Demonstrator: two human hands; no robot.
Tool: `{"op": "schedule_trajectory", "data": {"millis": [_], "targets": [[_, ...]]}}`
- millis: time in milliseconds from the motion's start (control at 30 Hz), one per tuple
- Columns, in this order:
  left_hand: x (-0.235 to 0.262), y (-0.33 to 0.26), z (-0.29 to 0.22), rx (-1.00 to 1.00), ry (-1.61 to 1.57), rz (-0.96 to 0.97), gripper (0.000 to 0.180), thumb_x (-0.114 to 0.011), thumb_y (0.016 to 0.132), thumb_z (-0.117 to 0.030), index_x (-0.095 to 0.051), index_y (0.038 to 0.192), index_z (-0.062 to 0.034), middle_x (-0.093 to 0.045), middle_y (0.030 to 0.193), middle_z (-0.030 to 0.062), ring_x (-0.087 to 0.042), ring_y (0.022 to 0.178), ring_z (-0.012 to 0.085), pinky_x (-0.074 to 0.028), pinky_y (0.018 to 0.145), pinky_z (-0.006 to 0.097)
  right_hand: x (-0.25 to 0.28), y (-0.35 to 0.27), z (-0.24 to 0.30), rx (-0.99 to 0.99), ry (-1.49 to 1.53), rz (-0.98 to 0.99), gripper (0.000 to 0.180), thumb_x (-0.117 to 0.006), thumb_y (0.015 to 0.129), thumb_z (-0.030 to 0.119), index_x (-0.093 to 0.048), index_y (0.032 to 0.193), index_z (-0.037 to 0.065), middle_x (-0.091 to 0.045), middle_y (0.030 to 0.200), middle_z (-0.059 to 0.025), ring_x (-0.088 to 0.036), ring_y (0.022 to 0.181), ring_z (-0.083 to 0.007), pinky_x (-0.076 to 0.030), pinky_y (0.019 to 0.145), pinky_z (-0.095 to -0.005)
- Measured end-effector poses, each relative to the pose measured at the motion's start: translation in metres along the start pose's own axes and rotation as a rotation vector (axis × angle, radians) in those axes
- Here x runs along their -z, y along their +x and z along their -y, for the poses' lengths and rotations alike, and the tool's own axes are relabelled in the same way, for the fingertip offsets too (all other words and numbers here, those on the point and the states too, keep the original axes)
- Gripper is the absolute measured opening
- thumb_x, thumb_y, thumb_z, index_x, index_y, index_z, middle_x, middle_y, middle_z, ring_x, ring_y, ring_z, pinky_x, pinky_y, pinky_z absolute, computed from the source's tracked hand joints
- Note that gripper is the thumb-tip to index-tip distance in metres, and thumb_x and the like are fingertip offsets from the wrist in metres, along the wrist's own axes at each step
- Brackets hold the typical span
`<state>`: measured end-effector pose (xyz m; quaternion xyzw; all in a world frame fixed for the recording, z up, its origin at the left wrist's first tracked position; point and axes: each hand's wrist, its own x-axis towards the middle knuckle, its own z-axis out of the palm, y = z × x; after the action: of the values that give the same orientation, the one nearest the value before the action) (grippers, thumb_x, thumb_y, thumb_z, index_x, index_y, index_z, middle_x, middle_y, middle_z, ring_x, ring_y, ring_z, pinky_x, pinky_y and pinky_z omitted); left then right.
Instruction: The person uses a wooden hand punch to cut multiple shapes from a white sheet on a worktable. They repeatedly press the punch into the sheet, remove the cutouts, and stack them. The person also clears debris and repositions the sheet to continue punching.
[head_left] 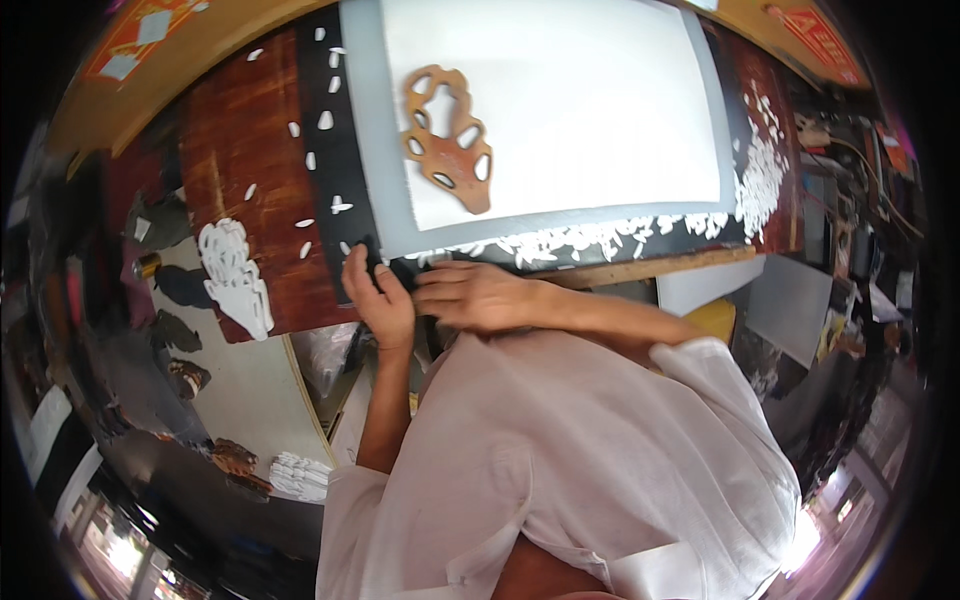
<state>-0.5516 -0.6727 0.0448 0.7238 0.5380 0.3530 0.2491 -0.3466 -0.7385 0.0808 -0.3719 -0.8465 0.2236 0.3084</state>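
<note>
My left hand (382, 298) is raised at the front edge of the table, beside the corner of a grey mat (375, 190). Its fingers are spread and hold nothing that I can see. Close by on its right, my right hand (480, 296) reaches across with fingers stretched leftward over the black strip (345, 270); its palm is hidden. A white sheet (600, 110) lies on the mat, and on it rests a flat brown template (455, 150) with several oval holes. Small white offcuts (560, 243) are strewn along the mat's near edge, just beyond my right hand.
A stack of white cut-out shapes (235, 275) sits on the reddish-brown tabletop (240, 130) at left. More white offcuts (762, 185) are heaped at the right. A wooden strip (660, 268) runs along the near edge. Another white stack (300, 477) lies lower left.
</note>
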Motion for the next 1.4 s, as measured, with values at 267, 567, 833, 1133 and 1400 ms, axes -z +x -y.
{"op": "schedule_trajectory", "data": {"millis": [267,567,833,1133,1400], "targets": [[0.016,-0.049,0.003,0.210,-0.037,-0.154,0.045,-0.055,0.109,-0.016,-0.053,0.149,0.0034,-0.055,0.145,0.0223,-0.059,0.128,0.0344,-0.047,0.109,0.043,-0.031,-0.028,-0.023,-0.129,-0.156,0.114,0.084,-0.078,0.089,0.049,-0.054,0.146,-0.008,-0.055,0.152,-0.0187,-0.045,0.150,-0.0350,-0.034,0.126,-0.0449],[-0.053,-0.142,-0.090,0.215,-0.111,-0.154,0.043,-0.057,0.107,-0.014,-0.057,0.145,0.0057,-0.058,0.141,0.0242,-0.057,0.133,0.0374,-0.042,0.115,0.044,0.125,-0.251,-0.038,-0.218,-0.402,0.259,0.071,-0.070,0.094,0.049,-0.061,0.146,0.001,-0.055,0.152,-0.0139,-0.045,0.148,-0.0334,-0.037,0.125,-0.0474],[-0.125,-0.134,-0.166,-0.065,0.367,0.017,0.049,-0.060,0.106,-0.024,-0.056,0.145,0.0057,-0.050,0.151,0.0369,-0.050,0.137,0.0510,-0.037,0.119,0.055,0.242,-0.441,-0.058,-0.293,-0.562,0.168,0.039,-0.069,0.097,0.033,-0.071,0.128,0.010,-0.060,0.145,-0.0107,-0.053,0.139,-0.0309,-0.041,0.117,-0.0478],[-0.262,-0.146,-0.275,0.062,0.837,0.398,0.091,-0.052,0.101,-0.061,-0.048,0.150,0.0161,-0.042,0.158,0.0415,-0.037,0.151,0.0546,-0.019,0.129,0.058,0.326,-0.533,-0.052,-0.619,-0.662,0.043,0.035,-0.068,0.098,0.027,-0.072,0.130,0.012,-0.063,0.142,-0.0127,-0.052,0.139,-0.0343,-0.035,0.122,-0.0550],[-0.375,-0.213,-0.435,-0.333,-0.123,0.615,0.068,-0.074,0.093,-0.024,-0.050,0.145,0.0119,-0.048,0.152,0.0351,-0.043,0.146,0.0510,-0.031,0.125,0.058,0.316,-0.506,-0.026,-0.657,-0.357,-0.375,0.023,-0.068,0.098,0.011,-0.076,0.117,0.002,-0.071,0.128,-0.0169,-0.065,0.120,-0.0408,-0.052,0.105,-0.0471]]}}
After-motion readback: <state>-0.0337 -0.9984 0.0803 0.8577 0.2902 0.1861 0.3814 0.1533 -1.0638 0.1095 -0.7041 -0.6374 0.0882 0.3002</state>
